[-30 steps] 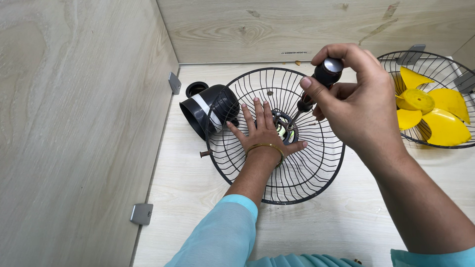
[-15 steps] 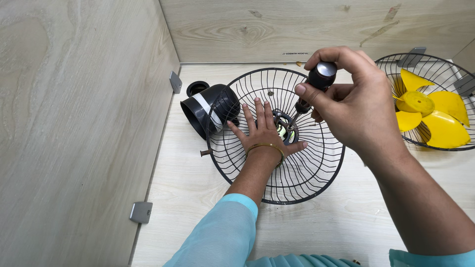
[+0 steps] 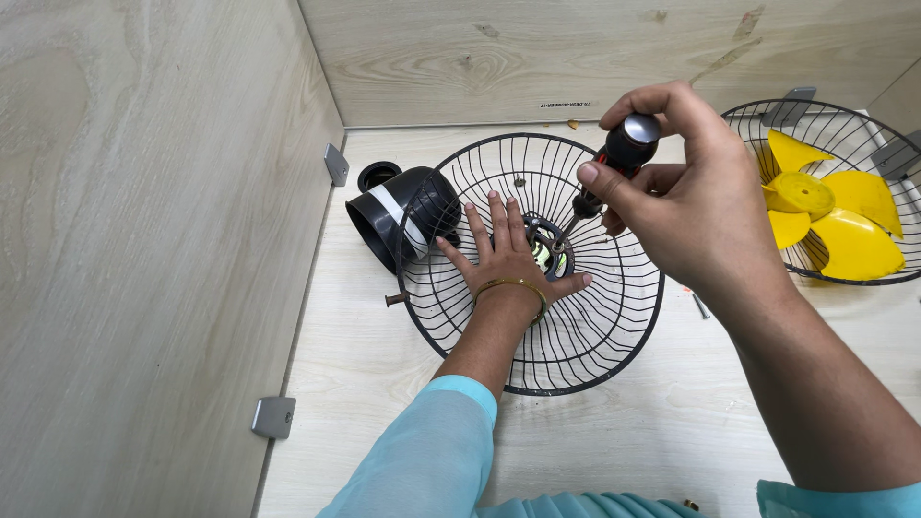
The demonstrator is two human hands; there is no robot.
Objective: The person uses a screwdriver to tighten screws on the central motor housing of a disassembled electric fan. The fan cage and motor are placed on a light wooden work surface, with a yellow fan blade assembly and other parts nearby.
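Screwdriver at the hub of the black fan guard, centre frame.
Left hand (image 3: 508, 257) lies flat, fingers spread, on the guard (image 3: 614, 336); right hand (image 3: 686, 206) grips the screwdriver (image 3: 614, 163); yellow blade (image 3: 825, 206) sits unmounted, upper right.

The single head camera looks steeply down, close over the hands, toward the wooden corner's back wall (image 3: 576, 58).
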